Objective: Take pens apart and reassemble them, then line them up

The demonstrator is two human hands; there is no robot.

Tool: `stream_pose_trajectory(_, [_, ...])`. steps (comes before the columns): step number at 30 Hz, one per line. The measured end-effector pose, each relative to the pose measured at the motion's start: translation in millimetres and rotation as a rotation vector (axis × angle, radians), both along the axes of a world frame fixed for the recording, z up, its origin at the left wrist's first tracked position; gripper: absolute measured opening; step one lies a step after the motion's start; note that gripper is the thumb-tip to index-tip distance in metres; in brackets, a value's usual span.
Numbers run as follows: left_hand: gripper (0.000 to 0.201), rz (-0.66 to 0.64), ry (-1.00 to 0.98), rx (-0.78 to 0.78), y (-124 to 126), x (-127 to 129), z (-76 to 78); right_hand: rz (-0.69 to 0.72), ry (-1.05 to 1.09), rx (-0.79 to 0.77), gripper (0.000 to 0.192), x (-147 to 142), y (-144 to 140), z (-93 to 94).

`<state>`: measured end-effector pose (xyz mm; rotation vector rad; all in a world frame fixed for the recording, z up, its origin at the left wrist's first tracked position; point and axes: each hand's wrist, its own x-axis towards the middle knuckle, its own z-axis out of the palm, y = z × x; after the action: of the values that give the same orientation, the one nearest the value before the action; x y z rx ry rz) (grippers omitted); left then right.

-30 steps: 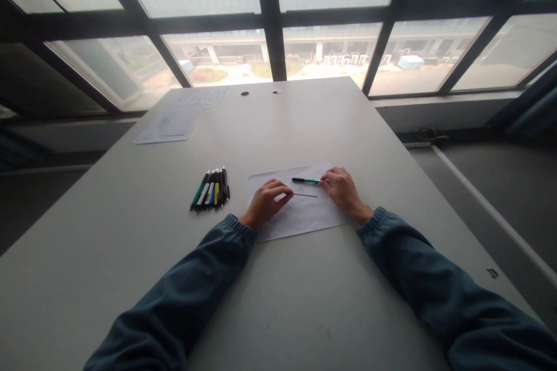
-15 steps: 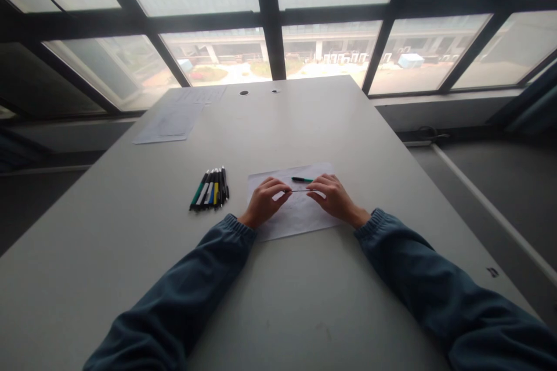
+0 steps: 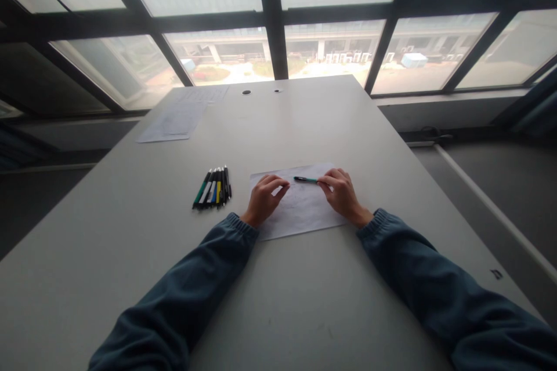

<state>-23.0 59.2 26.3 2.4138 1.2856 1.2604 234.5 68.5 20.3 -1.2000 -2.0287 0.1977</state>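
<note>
Far sheet: a pale sheet of printed paper point(image 3: 176, 122) lies flat near the grey table's point(image 3: 130, 232) far left corner, well apart from the hands.
Pen row: a tight row of about 6 pens with black, green, white, blue and yellow barrels point(image 3: 213, 189) lies left of the near sheet, apart from it.
Left hand point(image 3: 263, 200): rests on the white sheet of paper point(image 3: 300, 211), fingers curled, tips pinched together; whether they hold anything I cannot tell.
Green pen: the slim green-and-black pen point(image 3: 306, 179) lies across the sheet's far edge, between both hands.
Right hand point(image 3: 342, 191): fingertips grip the pen's right end.
Risk: a 1-ended grip could let the pen roll or swing off the sheet; a sleeve dragging could shift the paper.
</note>
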Motion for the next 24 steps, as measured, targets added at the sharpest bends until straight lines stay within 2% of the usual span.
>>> stream_pose_trajectory(8, [0.014,-0.088,0.161,-0.08,2.2,-3.7,-7.9,0.08,-0.115,-0.073,0.01,-1.4,0.0,-2.1])
stream_pose_trajectory(16, [0.019,-0.162,0.199,-0.147,2.0,-3.3,-7.0,0.142,-0.263,-0.072,0.011,-2.1,-2.1,1.9])
stream_pose_trajectory(21, [0.021,-0.148,0.203,-0.203,1.3,-2.5,-4.6,0.146,-0.351,-0.05,0.014,-2.7,-4.4,7.8])
stream_pose_trajectory(24, [0.024,-0.074,0.158,-0.191,1.1,-2.6,-3.1,0.139,-0.338,-0.049,0.014,-3.0,-4.8,9.3])
